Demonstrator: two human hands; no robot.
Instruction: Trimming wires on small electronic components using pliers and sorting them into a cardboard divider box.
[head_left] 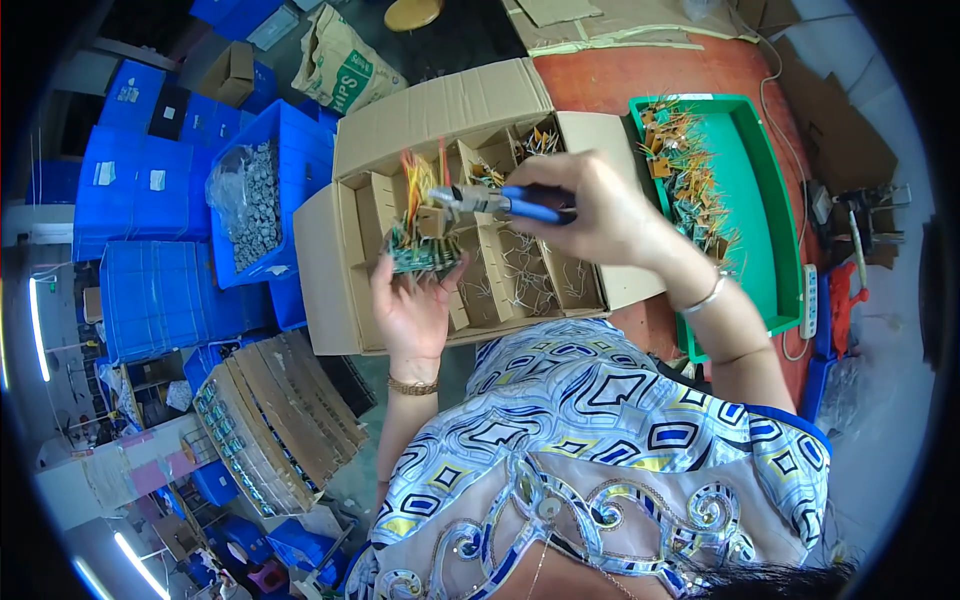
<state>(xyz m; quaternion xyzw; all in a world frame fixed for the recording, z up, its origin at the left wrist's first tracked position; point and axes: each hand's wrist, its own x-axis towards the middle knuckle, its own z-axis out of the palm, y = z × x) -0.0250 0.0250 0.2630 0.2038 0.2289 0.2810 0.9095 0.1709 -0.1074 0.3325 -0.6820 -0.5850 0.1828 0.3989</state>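
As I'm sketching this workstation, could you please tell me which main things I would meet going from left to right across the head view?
Blue boxes → blue bin of grey parts → left hand holding a green bundle → blue-handled pliers → right hand → green tray → white power strip.

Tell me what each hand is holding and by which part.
The right hand holds pliers by their blue handles; the left hand, a green-board bunch around its lower part.
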